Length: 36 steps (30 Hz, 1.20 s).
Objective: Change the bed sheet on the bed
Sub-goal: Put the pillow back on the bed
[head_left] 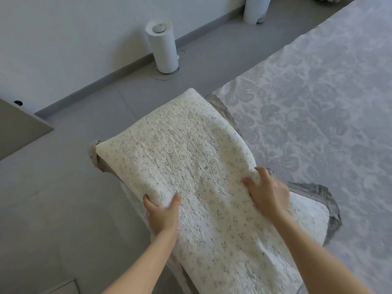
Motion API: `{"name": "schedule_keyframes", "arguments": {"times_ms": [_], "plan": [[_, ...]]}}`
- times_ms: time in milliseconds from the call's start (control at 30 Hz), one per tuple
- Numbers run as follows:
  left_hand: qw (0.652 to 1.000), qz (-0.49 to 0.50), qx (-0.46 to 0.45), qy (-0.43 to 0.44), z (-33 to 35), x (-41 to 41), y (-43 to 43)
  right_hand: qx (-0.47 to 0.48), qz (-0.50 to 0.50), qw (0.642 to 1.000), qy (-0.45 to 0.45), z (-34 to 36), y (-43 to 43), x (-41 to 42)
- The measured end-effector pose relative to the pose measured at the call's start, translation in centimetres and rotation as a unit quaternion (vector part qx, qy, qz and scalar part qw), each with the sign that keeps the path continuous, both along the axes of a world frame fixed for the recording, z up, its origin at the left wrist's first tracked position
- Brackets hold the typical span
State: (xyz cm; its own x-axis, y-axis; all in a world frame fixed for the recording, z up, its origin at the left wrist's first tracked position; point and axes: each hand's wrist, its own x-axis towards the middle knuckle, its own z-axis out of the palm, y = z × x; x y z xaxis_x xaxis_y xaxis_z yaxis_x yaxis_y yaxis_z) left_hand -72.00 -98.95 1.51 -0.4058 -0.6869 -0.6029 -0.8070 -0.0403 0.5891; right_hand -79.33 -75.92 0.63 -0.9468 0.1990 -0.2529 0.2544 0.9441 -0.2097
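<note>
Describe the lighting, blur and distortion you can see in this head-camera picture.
Head view: soft, even light, no glare or hard shadows; the right hand on the speckled quilt looks slightly motion-blurred, the left hand crisper; the wide lens makes the white cylinder appear to lean.

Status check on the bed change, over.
Hands: left hand and right hand grip folded cream quilt. Grey floral bed cover spread flat. White cylinder stands apart, not in the way.

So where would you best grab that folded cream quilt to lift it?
Take the quilt by its two long edges, one hand from each side, as the left hand and right hand do. It is a long, floppy folded strip, so a one-sided hold would likely let it sag.
</note>
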Motion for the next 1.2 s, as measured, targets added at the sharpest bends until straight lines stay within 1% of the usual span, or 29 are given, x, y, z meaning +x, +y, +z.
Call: {"name": "schedule_keyframes", "arguments": {"times_ms": [167, 333, 467, 633, 800, 967, 1133, 1200], "plan": [[0.999, -0.013, -0.007, 0.033, 5.4, -2.8, -1.5, -0.042, -0.028, 0.993, 0.109, 6.4, -3.2, 0.0], [0.995, -0.057, -0.019, 0.085, 11.5, -8.2, -9.5, -0.045, -0.076, 0.981, 0.171, 13.4, -9.5, -2.8], [0.981, -0.133, -0.039, 0.137, 16.9, -14.6, -16.4, -0.049, -0.162, 0.963, 0.210, 18.5, -15.9, -5.7], [0.940, -0.252, -0.078, 0.215, 23.5, -23.4, -24.5, -0.034, -0.279, 0.911, 0.301, 23.0, -24.2, -9.3], [0.892, -0.333, -0.112, 0.284, 29.7, -32.0, -29.1, -0.043, -0.346, 0.862, 0.368, 26.9, -29.8, -14.6], [0.855, -0.388, -0.091, 0.333, 33.0, -41.2, -29.4, -0.012, -0.392, 0.812, 0.432, 29.5, -31.3, -21.3], [0.826, -0.437, -0.078, 0.347, 34.7, -51.0, -27.3, 0.021, -0.442, 0.764, 0.469, 29.8, -31.0, -29.1], [0.811, -0.466, -0.083, 0.342, 35.5, -55.6, -26.2, 0.025, -0.453, 0.753, 0.477, 29.8, -30.4, -32.9]]}}
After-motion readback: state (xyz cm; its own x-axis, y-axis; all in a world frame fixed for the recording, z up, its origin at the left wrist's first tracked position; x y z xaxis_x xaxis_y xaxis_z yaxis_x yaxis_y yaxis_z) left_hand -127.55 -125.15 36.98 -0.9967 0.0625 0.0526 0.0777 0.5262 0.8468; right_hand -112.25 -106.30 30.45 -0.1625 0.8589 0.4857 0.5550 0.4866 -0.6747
